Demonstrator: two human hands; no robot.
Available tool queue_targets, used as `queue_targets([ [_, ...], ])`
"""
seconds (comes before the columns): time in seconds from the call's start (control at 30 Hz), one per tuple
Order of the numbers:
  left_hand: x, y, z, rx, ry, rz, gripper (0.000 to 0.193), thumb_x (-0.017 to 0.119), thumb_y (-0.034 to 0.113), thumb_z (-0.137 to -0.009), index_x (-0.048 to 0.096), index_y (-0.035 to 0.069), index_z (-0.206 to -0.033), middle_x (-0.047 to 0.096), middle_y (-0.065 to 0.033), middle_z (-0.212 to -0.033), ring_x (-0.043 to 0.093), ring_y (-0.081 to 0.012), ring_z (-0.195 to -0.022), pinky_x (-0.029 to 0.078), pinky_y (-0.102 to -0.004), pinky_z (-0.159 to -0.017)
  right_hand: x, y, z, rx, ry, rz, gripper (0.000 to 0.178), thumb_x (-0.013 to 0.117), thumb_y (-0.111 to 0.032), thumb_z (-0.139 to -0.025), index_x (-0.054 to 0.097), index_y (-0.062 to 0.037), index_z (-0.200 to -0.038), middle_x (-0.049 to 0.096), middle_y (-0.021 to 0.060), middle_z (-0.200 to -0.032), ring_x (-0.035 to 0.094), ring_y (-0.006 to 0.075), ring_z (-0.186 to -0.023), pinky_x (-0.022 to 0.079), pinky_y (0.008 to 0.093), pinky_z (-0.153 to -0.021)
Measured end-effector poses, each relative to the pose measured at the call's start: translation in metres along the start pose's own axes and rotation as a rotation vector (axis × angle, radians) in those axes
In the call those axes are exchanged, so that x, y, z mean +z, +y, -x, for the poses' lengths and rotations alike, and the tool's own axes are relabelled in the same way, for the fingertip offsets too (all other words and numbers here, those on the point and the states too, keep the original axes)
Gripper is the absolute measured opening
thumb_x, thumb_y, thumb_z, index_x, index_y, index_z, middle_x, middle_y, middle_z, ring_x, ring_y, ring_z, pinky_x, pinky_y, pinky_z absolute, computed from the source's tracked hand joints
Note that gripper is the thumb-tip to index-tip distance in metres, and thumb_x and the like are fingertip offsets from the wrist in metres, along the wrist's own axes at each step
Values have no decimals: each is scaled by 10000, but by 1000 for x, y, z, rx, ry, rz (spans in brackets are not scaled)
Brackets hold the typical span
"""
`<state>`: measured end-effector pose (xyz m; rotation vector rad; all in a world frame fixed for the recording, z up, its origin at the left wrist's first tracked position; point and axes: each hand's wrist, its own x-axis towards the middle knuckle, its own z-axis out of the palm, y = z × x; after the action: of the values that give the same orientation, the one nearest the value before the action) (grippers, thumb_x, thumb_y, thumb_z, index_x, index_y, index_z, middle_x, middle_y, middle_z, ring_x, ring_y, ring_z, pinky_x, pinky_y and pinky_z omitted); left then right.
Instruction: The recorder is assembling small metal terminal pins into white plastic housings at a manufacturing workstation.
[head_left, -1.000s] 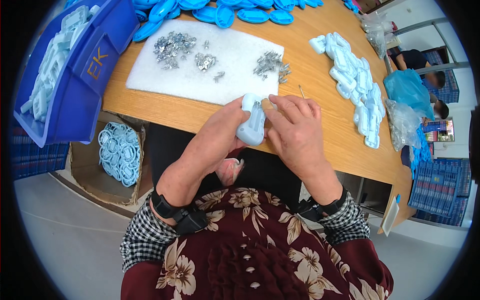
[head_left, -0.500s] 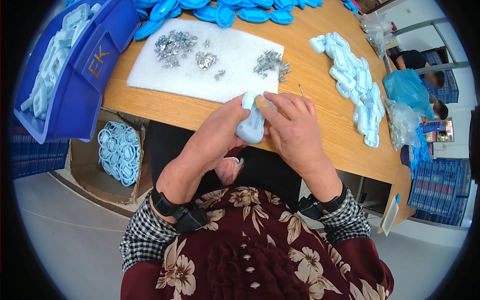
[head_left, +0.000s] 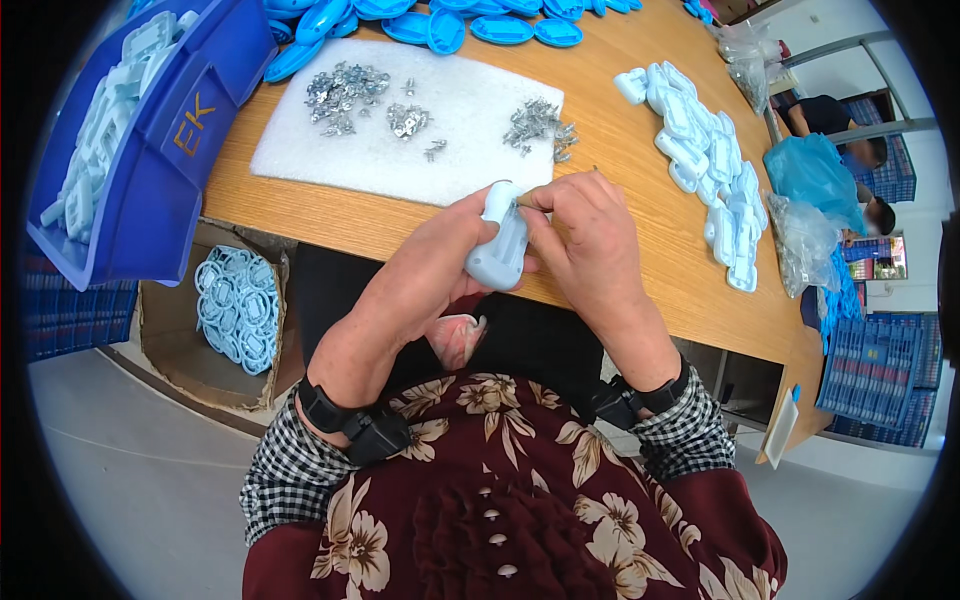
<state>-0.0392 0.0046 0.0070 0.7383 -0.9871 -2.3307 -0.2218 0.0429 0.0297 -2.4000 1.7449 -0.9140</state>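
Right hand (head_left: 588,235) has shifted from thumb-pressing the light-blue plastic housing (head_left: 500,256) to pinching by its upper end — maybe on something thin, too small to tell. Left hand (head_left: 437,252) clamps the housing at the wooden table (head_left: 690,312) edge — loose grip could let it twist.

Head cam (L of 2), fisheye w/ wide FOV, steep downward view past shirt (head_left: 460,480) to tabletop (head_left: 610,110), close rng.

A smooth, pale-blue oblong plastic casing (head_left: 498,254); small shiny silver metal pieces (head_left: 345,88); a matt white rectangular foam-like sheet (head_left: 390,168) (slightly rough-looking); glossy bright-blue oval plastic shells (head_left: 503,29); a smooth, tan wood-grain tabletop (head_left: 605,110).
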Motion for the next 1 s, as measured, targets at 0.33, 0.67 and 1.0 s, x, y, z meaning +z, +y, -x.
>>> queue_targets([
  [0.33, -4, -3, 1, -16, 3, -66, 554, 343, 103, -977, 332, -7, -1521, 568, -125, -1289, 634, -181, -1063, 543, -340, -936, 1, 4, -7, -63, -37, 31, 169, 721, -46, -722, 583, -64, -818, 572, 70, -760, 564, 269, -754, 417, 375, -717],
  [0.67, -1, -4, 0, 20, -38, -34, 514, 329, 123, -1009, 351, -17, -1504, 586, -144, -1275, 655, -204, -1053, 559, -327, -890, 6, 14, 0, 13, -35, -107, 170, 714, -61, -759, 563, -42, -835, 576, 111, -774, 573, 319, -749, 460, 416, -619],
  [1.0, -3, -6, -2, 11, -36, -82, 493, 351, 141, -1011, 390, -10, -1478, 607, -124, -1247, 654, -181, -1063, 561, -300, -839, 0, 5, -1, 249, -113, -111, 132, 679, -121, -808, 605, -23, -857, 602, 141, -759, 594, 326, -736, 488, 422, -645],
])
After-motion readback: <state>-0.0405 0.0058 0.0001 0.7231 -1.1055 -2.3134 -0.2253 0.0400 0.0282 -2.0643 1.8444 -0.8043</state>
